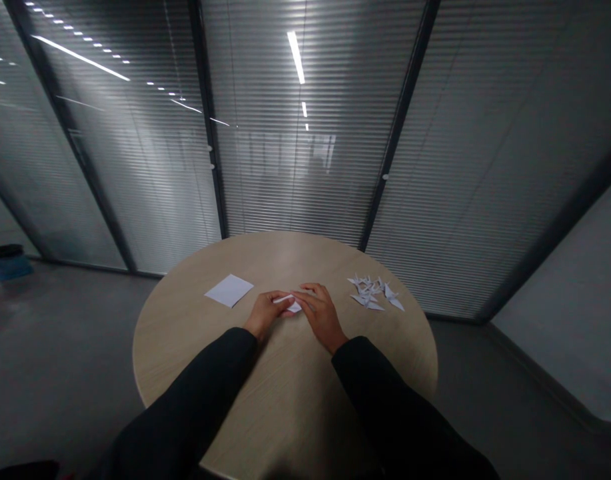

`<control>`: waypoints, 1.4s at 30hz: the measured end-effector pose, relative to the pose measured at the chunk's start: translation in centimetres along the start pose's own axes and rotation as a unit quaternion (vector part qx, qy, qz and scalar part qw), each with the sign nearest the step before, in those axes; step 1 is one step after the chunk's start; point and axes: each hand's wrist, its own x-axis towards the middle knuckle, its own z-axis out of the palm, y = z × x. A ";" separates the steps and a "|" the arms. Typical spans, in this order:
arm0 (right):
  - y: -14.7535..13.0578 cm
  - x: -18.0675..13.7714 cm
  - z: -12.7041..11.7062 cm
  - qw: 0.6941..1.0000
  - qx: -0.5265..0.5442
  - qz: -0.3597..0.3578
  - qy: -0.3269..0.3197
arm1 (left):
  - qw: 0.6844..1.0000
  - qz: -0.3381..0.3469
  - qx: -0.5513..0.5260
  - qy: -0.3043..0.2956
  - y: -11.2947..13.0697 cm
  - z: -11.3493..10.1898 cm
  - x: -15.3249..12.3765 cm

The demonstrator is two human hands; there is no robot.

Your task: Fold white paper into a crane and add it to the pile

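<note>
A small folded piece of white paper (pixel 296 307) is between my two hands, over the middle of the round table. My left hand (pixel 268 312) pinches its left side, thumb and fingers pressed together. The fingers of my right hand (pixel 323 315) rest along its right side, thumb and index close together on the paper. My fingers cover much of the paper, so its exact fold is hidden. Left of my hands lies a stack of square white paper (pixel 230 291). To the right is a loose pile of folded white paper cranes (pixel 368 293).
The round wooden table (pixel 285 250) stands near a glass partition (pixel 295 180) with closed blinds and dark frames. A bin with a blue liner (pixel 8 263) sits on the floor at far left. A pale wall (pixel 575 300) is on the right.
</note>
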 end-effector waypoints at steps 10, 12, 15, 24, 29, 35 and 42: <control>-0.2 0.2 -0.1 1.000 0.014 0.018 0.006 | 1.000 0.002 0.009 -0.008 0.0 0.1 0.3; 0.0 0.2 -0.1 1.000 0.006 0.014 0.008 | 1.000 0.001 0.007 -0.009 0.0 0.1 0.2; 0.2 0.2 0.0 1.000 -0.007 0.004 0.008 | 1.000 -0.001 -0.001 -0.012 0.0 0.2 0.2; 0.2 0.2 -0.2 0.999 -0.026 -0.007 0.018 | 1.000 -0.005 0.012 -0.022 -0.4 -0.1 0.4; 0.0 0.2 -0.3 0.999 -0.047 -0.016 0.015 | 0.999 -0.017 0.019 -0.026 -0.3 0.1 0.4; -0.5 0.2 -0.5 0.995 -0.088 -0.049 0.004 | 0.999 -0.028 -0.001 -0.027 -0.1 0.2 0.2; -0.5 0.4 -0.7 0.993 -0.092 -0.065 -0.024 | 0.996 -0.055 -0.048 -0.041 -0.1 -0.3 0.5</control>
